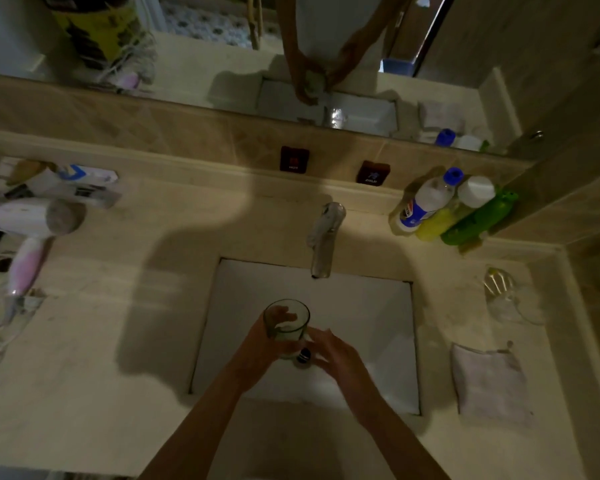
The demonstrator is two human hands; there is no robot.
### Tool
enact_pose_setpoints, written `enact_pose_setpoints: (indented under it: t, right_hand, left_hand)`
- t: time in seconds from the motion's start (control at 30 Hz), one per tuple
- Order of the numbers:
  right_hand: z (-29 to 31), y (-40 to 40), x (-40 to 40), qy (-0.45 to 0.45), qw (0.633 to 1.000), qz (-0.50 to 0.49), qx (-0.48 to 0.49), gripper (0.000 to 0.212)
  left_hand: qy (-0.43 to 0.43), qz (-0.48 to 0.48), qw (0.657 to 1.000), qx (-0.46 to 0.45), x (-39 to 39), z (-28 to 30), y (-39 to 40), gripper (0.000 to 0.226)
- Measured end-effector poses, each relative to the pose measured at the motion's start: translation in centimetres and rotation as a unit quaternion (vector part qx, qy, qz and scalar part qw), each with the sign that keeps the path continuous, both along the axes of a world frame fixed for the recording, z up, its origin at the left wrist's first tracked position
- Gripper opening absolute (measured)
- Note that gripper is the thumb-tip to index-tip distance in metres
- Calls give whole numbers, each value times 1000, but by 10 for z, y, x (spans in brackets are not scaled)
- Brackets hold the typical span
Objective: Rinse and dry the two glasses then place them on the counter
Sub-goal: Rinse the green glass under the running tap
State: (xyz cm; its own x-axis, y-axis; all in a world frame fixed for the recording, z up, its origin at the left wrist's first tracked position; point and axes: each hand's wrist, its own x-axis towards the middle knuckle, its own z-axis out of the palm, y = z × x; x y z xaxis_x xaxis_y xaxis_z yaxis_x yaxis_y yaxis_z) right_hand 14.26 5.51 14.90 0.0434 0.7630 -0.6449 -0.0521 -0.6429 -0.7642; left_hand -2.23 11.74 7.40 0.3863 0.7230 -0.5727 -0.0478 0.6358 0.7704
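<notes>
Left hand (pixel 262 344) grips a smooth, greenish, seemingly cylindrical glass (pixel 287 323).

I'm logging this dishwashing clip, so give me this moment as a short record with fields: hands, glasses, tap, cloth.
left hand: grip around the green-tinted glass, over the sink
right hand: open, fingers at the glass's lower side
second glass: clear, on the counter right of the sink
tap: no water visible
cloth: lying flat on the counter, right of the sink, untouched
</notes>
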Motion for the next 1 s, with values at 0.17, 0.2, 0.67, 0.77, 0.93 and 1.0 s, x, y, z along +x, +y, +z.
enact_pose_setpoints:
  t: [0.17,0.2,0.67,0.77,0.93,1.0]
  right_hand:
    - [20,70,41,-288,951,33,108,17]
    - [27,89,46,-332,932,45,137,28]
    - [15,220,38,-600,716,305,184,36]
    - [12,222,46,-604,691,328,226,37]
    - [7,225,51,-610,672,348,236,43]
    - [6,227,53,-609,667,351,247,40]
  left_hand:
    - [51,-25,998,14,7,-9,5,91]
    - [56,-23,998,15,12,-10,8,86]
    - [54,-40,998,18,61,-27,56,87]
    - [62,-50,996,24,66,-31,60,87]
    - [57,-65,996,29,66,-36,62,87]
    - [55,-67,996,28,66,-36,63,90]
